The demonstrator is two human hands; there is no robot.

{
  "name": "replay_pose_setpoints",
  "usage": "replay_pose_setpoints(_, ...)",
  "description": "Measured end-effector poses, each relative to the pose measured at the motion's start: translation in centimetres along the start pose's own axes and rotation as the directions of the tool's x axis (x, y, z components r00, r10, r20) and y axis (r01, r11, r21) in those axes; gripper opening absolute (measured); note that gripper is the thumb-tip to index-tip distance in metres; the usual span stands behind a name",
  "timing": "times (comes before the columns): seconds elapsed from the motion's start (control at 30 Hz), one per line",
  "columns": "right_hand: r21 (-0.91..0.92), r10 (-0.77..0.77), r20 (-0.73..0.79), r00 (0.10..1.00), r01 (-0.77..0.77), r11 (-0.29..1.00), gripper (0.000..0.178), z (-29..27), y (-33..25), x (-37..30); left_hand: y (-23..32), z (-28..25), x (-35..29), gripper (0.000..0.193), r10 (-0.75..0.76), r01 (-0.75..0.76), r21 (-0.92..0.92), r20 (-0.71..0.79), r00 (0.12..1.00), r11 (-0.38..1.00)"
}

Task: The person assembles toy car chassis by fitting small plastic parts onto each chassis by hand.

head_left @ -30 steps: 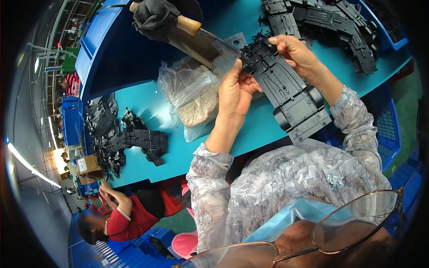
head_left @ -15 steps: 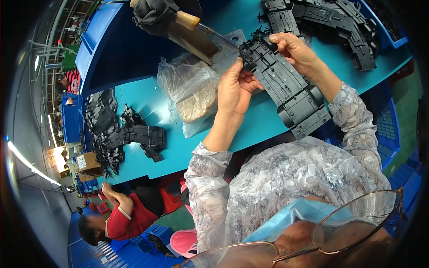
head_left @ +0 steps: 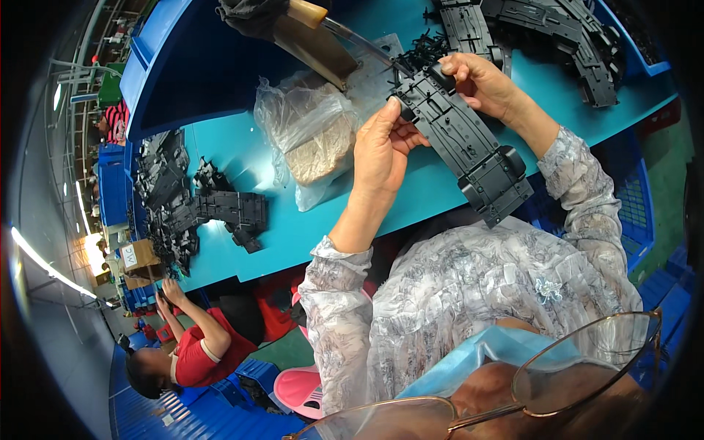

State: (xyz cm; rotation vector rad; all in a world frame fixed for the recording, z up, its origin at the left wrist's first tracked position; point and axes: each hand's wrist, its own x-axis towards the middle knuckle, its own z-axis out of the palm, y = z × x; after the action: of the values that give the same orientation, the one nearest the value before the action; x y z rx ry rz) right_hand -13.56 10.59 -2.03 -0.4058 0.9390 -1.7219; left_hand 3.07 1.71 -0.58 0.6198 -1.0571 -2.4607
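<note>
A long black plastic chassis (head_left: 463,139) is held tilted between my two hands above the front of the table. My left hand (head_left: 381,150) pinches its far left corner with thumb and fingers. My right hand (head_left: 485,86) grips its far right side beside a rounded wheel arch. A metal rod (head_left: 361,42) with a wooden handle (head_left: 306,13) slants down to the chassis's far end; I cannot tell whether its tip touches. Dark cloth (head_left: 253,16) wraps around near the handle. Small black parts (head_left: 427,50) lie just beyond the chassis.
A clear plastic bag (head_left: 315,139) with a tan block-like content sits left of my left hand. More black chassis (head_left: 565,37) are piled at the far right, others (head_left: 231,213) at left. A blue bin (head_left: 158,66) stands far left. A co-worker in red (head_left: 209,352) sits at left.
The chassis has come slightly toward me and its tilt has changed a little, both hands keeping hold. More small black parts show beyond it. The co-worker's hands have moved.
</note>
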Motion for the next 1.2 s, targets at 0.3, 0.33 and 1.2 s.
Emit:
replay_pose_setpoints(0.3,-0.128,0.164,0.215,0.963,-0.139,0.982,0.020,0.1,1.2,0.5,0.1,-1.7,-2.3,0.024,0.012,-0.013,-0.004,-0.101,0.995,1.000)
replay_pose_setpoints(0.33,-0.237,0.223,0.230,0.947,-0.168,0.957,0.018,0.0,1.3,0.4,0.2,-2.1,-3.2,0.023,0.028,-0.030,-0.018,-0.076,0.997,0.999)
replay_pose_setpoints(1.2,-0.482,0.503,0.394,0.769,-0.293,0.826,0.023,4.0,2.4,-2.5,2.2,-2.9,-7.3,0.025,0.107,-0.103,0.028,-0.196,0.975,0.994)
